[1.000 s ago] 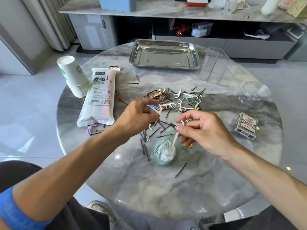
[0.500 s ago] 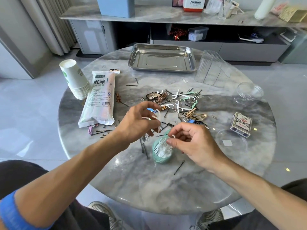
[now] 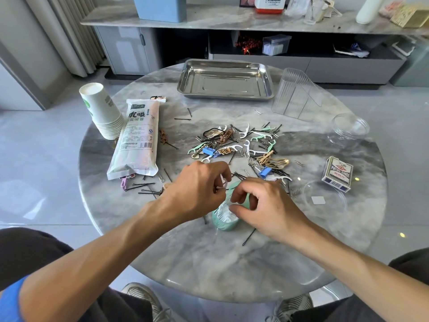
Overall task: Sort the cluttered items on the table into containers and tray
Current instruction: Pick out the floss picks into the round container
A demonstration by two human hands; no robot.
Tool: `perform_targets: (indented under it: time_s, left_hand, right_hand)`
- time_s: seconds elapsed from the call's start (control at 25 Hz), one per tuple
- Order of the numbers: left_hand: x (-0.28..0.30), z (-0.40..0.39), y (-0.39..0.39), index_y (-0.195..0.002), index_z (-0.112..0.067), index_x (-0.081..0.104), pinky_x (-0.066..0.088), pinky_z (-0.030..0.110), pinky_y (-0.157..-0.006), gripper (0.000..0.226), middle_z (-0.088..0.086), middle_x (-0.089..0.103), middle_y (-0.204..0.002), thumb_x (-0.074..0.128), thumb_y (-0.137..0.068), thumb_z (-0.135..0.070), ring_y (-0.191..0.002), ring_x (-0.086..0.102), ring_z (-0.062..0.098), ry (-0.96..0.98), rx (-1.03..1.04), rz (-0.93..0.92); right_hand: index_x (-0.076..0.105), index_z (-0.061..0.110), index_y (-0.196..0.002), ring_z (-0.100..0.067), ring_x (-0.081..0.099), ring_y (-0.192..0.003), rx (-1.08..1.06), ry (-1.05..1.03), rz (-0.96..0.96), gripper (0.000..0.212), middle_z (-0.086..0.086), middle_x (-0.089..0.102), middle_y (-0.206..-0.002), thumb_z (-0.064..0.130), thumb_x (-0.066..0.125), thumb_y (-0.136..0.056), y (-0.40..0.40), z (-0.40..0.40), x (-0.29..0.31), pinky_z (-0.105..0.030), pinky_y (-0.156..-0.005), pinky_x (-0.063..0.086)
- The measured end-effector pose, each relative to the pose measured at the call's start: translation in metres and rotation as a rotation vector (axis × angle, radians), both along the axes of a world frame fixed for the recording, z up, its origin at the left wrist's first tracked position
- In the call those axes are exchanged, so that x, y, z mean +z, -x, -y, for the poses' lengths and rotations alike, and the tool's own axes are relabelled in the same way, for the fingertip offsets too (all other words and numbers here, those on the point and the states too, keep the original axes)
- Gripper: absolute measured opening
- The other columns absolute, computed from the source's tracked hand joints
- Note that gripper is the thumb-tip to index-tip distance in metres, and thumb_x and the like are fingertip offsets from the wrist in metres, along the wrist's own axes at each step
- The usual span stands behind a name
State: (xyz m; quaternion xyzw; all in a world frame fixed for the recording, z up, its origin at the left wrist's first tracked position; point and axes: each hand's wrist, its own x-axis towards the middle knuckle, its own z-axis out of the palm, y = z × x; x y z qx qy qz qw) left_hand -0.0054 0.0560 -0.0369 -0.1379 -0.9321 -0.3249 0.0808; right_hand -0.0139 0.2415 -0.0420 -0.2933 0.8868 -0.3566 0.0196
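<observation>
Just below the frame's centre, the right hand (image 3: pixel 267 205) covers the right side and part of the rim of the green container (image 3: pixel 224 220), so how its fingertips meet that rim cannot be told. The left hand (image 3: pixel 199 189) hides most of the white floss pick (image 3: pixel 223 182) it pinches; only a curved end shows. The straw packet (image 3: pixel 137 140) overlies a pink clip (image 3: pixel 124 182) at centre left. Along the top edge, the blue box (image 3: pixel 160 8) and Panasonic box (image 3: pixel 270 4) are cut off.
</observation>
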Motion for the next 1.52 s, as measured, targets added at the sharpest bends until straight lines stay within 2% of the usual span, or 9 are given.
perform_targets:
  time_s: [0.28, 0.44, 0.56, 0.64, 0.8, 0.92, 1.04, 1.28, 1.52]
  left_hand:
    - [-0.015, -0.004, -0.001, -0.107, -0.02, 0.061, 0.051, 0.034, -0.068, 0.022, -0.005, 0.067, -0.083, 0.059, -0.084, -0.022, -0.077, 0.065, 0.024, 0.231, 0.017, 0.009]
    - [-0.012, -0.004, -0.002, -0.103, -0.026, 0.066, 0.036, 0.024, -0.061, 0.025, -0.017, 0.053, -0.065, 0.069, -0.079, -0.033, -0.067, 0.056, 0.007, 0.166, 0.008, 0.049]
    - [-0.013, 0.001, 0.008, -0.089, -0.027, 0.071, 0.042, 0.021, -0.059, 0.012, -0.015, 0.062, -0.066, 0.073, -0.08, -0.035, -0.062, 0.058, 0.003, -0.025, 0.026, 0.182]
    - [-0.016, 0.009, 0.028, -0.084, -0.022, 0.074, 0.047, 0.024, -0.062, 0.006, -0.009, 0.069, -0.071, 0.068, -0.083, -0.023, -0.065, 0.063, 0.007, -0.1, 0.172, 0.198]
    - [-0.036, 0.025, 0.064, -0.087, -0.012, 0.071, 0.052, 0.033, -0.069, 0.017, 0.002, 0.068, -0.078, 0.055, -0.089, -0.018, -0.072, 0.063, 0.025, 0.187, 0.383, 0.176]
    - [-0.053, 0.026, 0.075, -0.074, -0.008, 0.06, 0.043, 0.033, -0.06, 0.023, 0.002, 0.052, -0.07, 0.054, -0.091, -0.023, -0.066, 0.054, 0.025, 0.243, 0.375, 0.185]
    - [-0.062, 0.031, 0.092, -0.072, -0.008, 0.061, 0.043, 0.033, -0.058, 0.016, 0.003, 0.057, -0.071, 0.06, -0.085, -0.017, -0.065, 0.054, 0.024, 0.226, 0.371, 0.191]
    - [-0.058, 0.029, 0.107, -0.07, -0.02, 0.066, 0.049, 0.028, -0.064, 0.012, 0.0, 0.068, -0.073, 0.065, -0.08, -0.015, -0.069, 0.064, 0.021, 0.11, 0.428, 0.337]
    - [-0.028, 0.042, 0.106, -0.064, -0.025, 0.069, 0.052, 0.019, -0.054, 0.019, -0.012, 0.068, -0.063, 0.077, -0.075, -0.012, -0.062, 0.066, 0.005, 0.042, 0.384, 0.317]
  right_hand:
    - [0.07, 0.01, -0.075, 0.014, 0.052, -0.07, 0.018, -0.02, 0.007, 0.01, 0.013, 0.061, -0.076, 0.007, 0.079, -0.074, -0.003, 0.001, 0.0, -0.003, -0.066, 0.032]
    - [0.068, 0.009, -0.073, 0.009, 0.053, -0.064, 0.001, 0.004, 0.008, 0.011, 0.01, 0.063, -0.072, 0.002, 0.077, -0.073, -0.001, -0.001, 0.001, -0.004, -0.06, 0.032]
    - [0.067, 0.015, -0.073, 0.006, 0.054, -0.061, -0.037, 0.028, 0.019, 0.013, 0.018, 0.055, -0.061, 0.005, 0.077, -0.075, 0.005, -0.002, 0.004, -0.005, -0.055, 0.032]
    - [0.067, 0.019, -0.075, 0.005, 0.055, -0.06, -0.052, -0.003, -0.013, 0.013, 0.02, 0.055, -0.061, 0.009, 0.075, -0.077, 0.021, 0.0, 0.005, -0.005, -0.055, 0.035]
    - [0.071, 0.019, -0.091, -0.01, 0.061, -0.071, -0.164, -0.195, -0.043, 0.014, 0.007, 0.07, -0.086, 0.009, 0.063, -0.087, 0.085, 0.01, -0.011, -0.026, -0.068, 0.052]
    - [0.069, 0.017, -0.105, -0.018, 0.063, -0.089, -0.223, -0.32, -0.063, 0.016, 0.0, 0.07, -0.107, 0.014, 0.059, -0.093, 0.131, 0.022, -0.031, -0.029, -0.078, 0.052]
    - [0.061, 0.013, -0.117, -0.02, 0.06, -0.098, -0.15, -0.484, -0.038, 0.024, -0.003, 0.061, -0.117, 0.019, 0.063, -0.094, 0.165, 0.036, -0.049, -0.036, -0.083, 0.052]
    - [0.062, 0.022, -0.079, -0.013, 0.06, -0.076, -0.182, -0.51, 0.278, 0.013, 0.003, 0.064, -0.086, 0.026, 0.074, -0.081, 0.193, 0.039, -0.049, -0.032, -0.062, 0.047]
    - [0.063, 0.022, -0.075, -0.016, 0.062, -0.073, -0.268, -0.27, 0.336, 0.017, 0.004, 0.066, -0.078, 0.009, 0.073, -0.081, 0.182, 0.026, -0.031, -0.034, -0.066, 0.052]
